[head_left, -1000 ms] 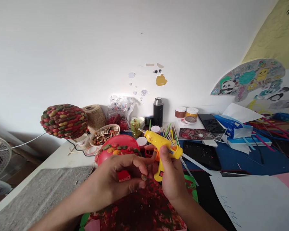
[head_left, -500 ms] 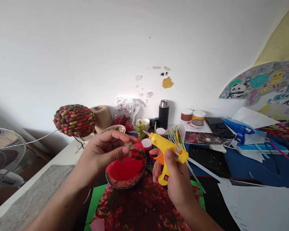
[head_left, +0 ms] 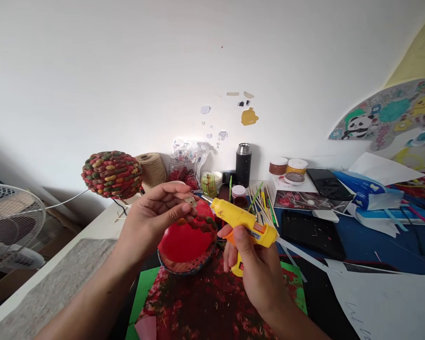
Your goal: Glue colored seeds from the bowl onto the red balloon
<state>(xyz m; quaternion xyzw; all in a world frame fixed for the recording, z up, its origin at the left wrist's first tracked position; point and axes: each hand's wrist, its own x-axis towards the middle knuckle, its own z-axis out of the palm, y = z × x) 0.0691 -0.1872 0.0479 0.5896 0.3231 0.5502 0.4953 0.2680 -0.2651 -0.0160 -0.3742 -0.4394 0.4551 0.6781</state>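
Note:
My right hand (head_left: 257,264) is wrapped round a yellow hot glue gun (head_left: 235,215), its nozzle pointing up and left. Between the thumb and fingers of my left hand (head_left: 159,210) is a small pale beige piece (head_left: 190,201), too small to name surely. The glue gun's tip is just to the right of that piece; whether they touch I cannot tell. Behind and below the left hand, a red balloon (head_left: 186,243) rests in a woven basket (head_left: 194,267), with a row of red and green shells or pods (head_left: 207,224) on its upper side.
A paint-stained board (head_left: 212,302) lies below my hands. At the back stand a black thermos (head_left: 243,165), a twine spool (head_left: 152,170) and paint jars (head_left: 278,166). A pod-covered ball lamp (head_left: 111,174) is at left; sticks (head_left: 265,203) and a phone (head_left: 327,184) lie right.
The glue gun has moved slightly left and its nozzle is nearer the beige piece. My left hand stays pinched on the piece. The whole view has shifted a little.

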